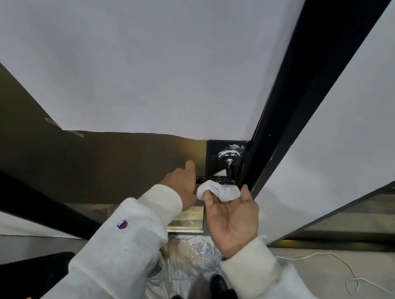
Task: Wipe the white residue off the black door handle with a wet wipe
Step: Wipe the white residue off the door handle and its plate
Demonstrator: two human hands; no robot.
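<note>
The black door handle [230,171] juts out from a black square plate on the door, just left of the black door edge. White residue streaks the round base and the neck of the handle. My left hand [181,185] grips the lever's left end, thumb pointing up. My right hand [231,219] is palm up under the lever and holds a crumpled white wet wipe [219,190] pressed against the lever's underside. The middle of the lever is hidden behind the wipe.
White paper covers the door above [150,67] and the panel at the right [340,156]. A black door edge [292,108] runs diagonally. Clear plastic sheeting [186,258] lies on the floor by my shoes. A white cord [346,267] trails at the lower right.
</note>
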